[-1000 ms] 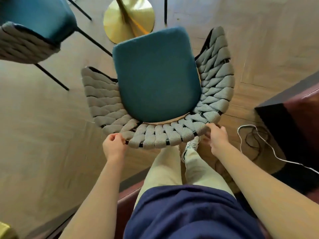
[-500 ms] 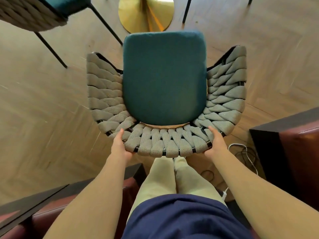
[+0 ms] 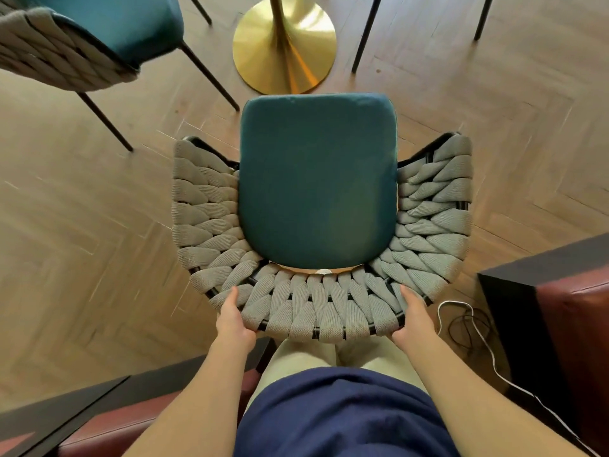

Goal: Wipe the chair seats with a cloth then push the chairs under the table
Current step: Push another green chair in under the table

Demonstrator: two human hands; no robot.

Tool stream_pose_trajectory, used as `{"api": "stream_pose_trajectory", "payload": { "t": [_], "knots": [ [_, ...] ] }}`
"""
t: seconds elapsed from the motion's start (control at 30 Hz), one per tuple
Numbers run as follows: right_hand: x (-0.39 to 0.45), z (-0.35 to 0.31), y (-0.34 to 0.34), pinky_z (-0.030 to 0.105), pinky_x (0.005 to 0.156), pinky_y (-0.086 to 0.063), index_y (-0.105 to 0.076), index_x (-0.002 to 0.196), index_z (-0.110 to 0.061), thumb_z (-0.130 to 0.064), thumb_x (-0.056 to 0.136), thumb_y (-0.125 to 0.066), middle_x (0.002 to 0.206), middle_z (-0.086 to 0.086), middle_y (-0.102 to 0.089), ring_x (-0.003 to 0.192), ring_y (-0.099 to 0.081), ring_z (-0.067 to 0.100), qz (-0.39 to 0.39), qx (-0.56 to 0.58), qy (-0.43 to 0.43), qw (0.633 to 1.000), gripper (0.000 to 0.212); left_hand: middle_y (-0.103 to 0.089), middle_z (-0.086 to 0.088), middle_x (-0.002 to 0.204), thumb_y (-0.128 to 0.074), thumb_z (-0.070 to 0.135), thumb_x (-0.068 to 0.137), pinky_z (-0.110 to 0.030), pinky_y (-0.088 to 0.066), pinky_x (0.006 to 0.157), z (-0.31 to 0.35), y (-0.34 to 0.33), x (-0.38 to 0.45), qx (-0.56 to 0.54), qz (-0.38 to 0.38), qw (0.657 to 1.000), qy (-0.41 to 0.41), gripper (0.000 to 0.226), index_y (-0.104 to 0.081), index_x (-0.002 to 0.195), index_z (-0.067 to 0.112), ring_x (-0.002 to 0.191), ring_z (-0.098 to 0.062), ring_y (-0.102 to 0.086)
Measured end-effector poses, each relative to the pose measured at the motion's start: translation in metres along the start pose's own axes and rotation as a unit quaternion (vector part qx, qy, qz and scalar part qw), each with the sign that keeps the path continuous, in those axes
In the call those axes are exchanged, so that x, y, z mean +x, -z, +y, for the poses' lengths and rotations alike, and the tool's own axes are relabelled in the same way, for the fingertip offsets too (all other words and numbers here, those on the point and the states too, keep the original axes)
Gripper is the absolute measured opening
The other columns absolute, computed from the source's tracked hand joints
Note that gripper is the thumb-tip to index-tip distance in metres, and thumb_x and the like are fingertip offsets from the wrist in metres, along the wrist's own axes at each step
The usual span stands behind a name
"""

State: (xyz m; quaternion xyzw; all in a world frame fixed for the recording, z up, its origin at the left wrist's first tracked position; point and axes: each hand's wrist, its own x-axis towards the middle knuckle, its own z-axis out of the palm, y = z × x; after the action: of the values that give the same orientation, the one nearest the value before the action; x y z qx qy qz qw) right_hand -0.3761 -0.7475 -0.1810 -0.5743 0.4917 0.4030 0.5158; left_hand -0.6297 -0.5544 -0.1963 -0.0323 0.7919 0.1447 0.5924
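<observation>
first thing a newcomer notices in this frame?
The teal seat cushion fills the centre, wrapped by the chair's grey woven backrest. The left hand and right hand grip that backrest's near rim on either side. Just beyond the chair, a gold table base gleams on the wooden floor.

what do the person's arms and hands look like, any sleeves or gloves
Both forearms are bare, with no sleeves in view. The left hand and right hand wear no gloves, and no rings, watch or bands show. Below them are a navy top and beige trousers.
</observation>
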Motion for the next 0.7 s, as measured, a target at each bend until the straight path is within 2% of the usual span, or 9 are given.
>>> {"api": "stream_pose_trajectory", "payload": {
  "t": [0.07,0.17,0.3,0.4,0.47,0.57,0.7],
  "knots": [
    [0.003,-0.010,-0.009,0.062,0.076,-0.053,-0.061,0.123,-0.023,-0.028,0.068,-0.083,0.111,0.011,-0.072,0.095,-0.070,0.035,-0.007,0.001,0.014,1.000,0.060,-0.064,-0.012,0.122,-0.083,0.049,0.059,-0.075,-0.043,0.081,0.009,-0.016,-0.017,-0.010,-0.004,1.000,-0.015,0.084,-0.049,0.134,0.032,0.103,-0.043,-0.064],
    [0.016,-0.028,-0.023,0.064,0.080,-0.051,-0.062,0.122,-0.025,-0.032,0.048,-0.091,0.111,0.010,-0.072,0.092,-0.071,0.035,-0.011,-0.013,0.026,1.000,0.080,-0.063,-0.013,0.124,-0.082,0.049,0.061,-0.072,-0.045,0.082,0.019,-0.038,-0.022,-0.023,-0.013,0.999,-0.026,0.084,-0.048,0.136,0.031,0.102,-0.041,-0.064],
    [0.020,-0.056,-0.051,0.063,0.079,-0.052,-0.063,0.119,-0.022,-0.027,0.061,-0.083,0.105,0.010,-0.074,0.089,-0.072,0.033,-0.015,-0.030,0.040,0.999,0.062,-0.061,-0.015,0.126,-0.078,0.047,0.068,-0.069,-0.048,0.082,0.034,-0.070,-0.026,-0.027,-0.020,0.999,-0.039,0.083,-0.042,0.141,0.028,0.101,-0.041,-0.064],
    [0.019,-0.077,-0.072,0.060,0.078,-0.054,-0.061,0.122,-0.020,-0.023,0.073,-0.078,0.107,0.010,-0.073,0.090,-0.072,0.031,-0.009,-0.029,0.048,0.998,0.051,-0.060,-0.015,0.127,-0.076,0.048,0.072,-0.068,-0.050,0.077,0.045,-0.091,-0.025,-0.029,-0.034,0.998,-0.043,0.081,-0.041,0.141,0.028,0.101,-0.041,-0.064],
    [0.022,-0.090,-0.084,0.061,0.079,-0.053,-0.059,0.123,-0.021,-0.023,0.073,-0.079,0.108,0.009,-0.072,0.090,-0.072,0.030,-0.004,-0.037,0.048,0.998,0.054,-0.061,-0.015,0.127,-0.076,0.050,0.069,-0.069,-0.050,0.076,0.053,-0.103,-0.025,-0.031,-0.047,0.998,-0.043,0.080,-0.043,0.139,0.029,0.100,-0.042,-0.065],
    [0.028,-0.113,-0.101,0.063,0.071,-0.053,-0.056,0.126,-0.022,-0.025,0.067,-0.082,0.108,0.009,-0.071,0.087,-0.072,0.031,-0.004,-0.048,0.050,0.998,0.064,-0.062,-0.015,0.126,-0.078,0.055,0.062,-0.071,-0.047,0.078,0.059,-0.121,-0.025,-0.027,-0.049,0.998,-0.038,0.087,-0.045,0.138,0.029,0.100,-0.043,-0.065],
    [0.036,-0.144,-0.123,0.064,0.070,-0.054,-0.059,0.124,-0.018,-0.022,0.066,-0.082,0.105,0.010,-0.072,0.081,-0.074,0.031,-0.020,-0.050,0.059,0.997,0.062,-0.064,-0.015,0.122,-0.079,0.058,0.061,-0.073,-0.047,0.075,0.061,-0.146,-0.026,-0.040,-0.050,0.997,-0.041,0.084,-0.048,0.134,0.027,0.096,-0.043,-0.067]
  ]
}}
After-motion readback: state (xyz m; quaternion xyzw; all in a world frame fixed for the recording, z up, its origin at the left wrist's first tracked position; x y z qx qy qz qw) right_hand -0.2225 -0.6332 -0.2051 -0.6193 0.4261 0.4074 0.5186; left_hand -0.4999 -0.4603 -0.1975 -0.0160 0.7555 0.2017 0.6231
